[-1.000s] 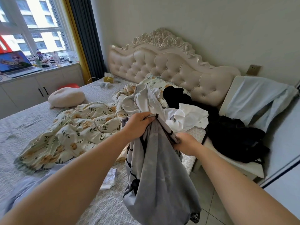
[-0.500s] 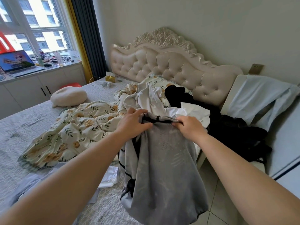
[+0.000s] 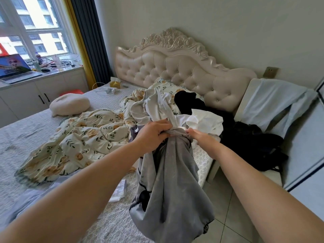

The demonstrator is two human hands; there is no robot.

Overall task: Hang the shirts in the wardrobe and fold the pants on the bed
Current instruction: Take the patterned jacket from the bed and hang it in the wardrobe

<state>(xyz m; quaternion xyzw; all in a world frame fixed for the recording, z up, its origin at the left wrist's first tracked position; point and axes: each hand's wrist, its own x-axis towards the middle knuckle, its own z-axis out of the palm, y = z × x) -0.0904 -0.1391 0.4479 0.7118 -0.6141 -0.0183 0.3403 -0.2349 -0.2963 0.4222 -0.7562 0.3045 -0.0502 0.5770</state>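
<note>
Grey garment [image 3: 171,181], bunched top edge in our grip, left hand [image 3: 152,135] curled round it, right hand [image 3: 200,139] pinching it, rest hanging below.

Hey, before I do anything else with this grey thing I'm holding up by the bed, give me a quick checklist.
1. Left hand grips grey garment at its top edge: ok.
2. Right hand grips the same edge: ok.
3. Pants or shirt: cannot tell, it hangs bunched.
4. Opened out flat: not ok.
5. Bare bed surface beside it: ok, though a paper packet lies close.
</note>
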